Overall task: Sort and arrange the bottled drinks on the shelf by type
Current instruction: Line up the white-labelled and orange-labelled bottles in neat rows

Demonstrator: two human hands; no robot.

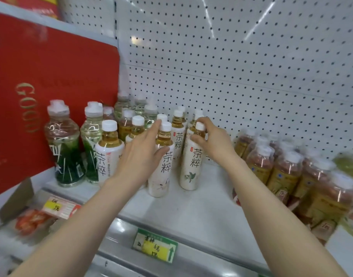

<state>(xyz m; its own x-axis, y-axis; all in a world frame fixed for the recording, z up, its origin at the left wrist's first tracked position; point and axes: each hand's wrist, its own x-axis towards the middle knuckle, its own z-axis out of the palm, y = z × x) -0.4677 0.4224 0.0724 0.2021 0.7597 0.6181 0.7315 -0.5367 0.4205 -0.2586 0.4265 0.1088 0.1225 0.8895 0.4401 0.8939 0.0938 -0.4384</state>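
A person reaches w/ both bare arms onto a white metal shelf [207, 198] backed by white pegboard [241, 66]. Left hand [140, 154] wraps loosely round the shoulder of a white-labelled amber tea bottle w/ white cap [161, 162] at front centre, thumb on its label. Right hand [213, 139] pinches the neck of a matching white tea bottle [192, 162] just beside it, both standing upright. More of the same tea stands behind & to the left. Far left: clear bottles w/ green leaf print [64, 148], against a red gift box [41, 96]. Right: shrink-wrapped packs of yellow-labelled bottles [287, 170], blurred.
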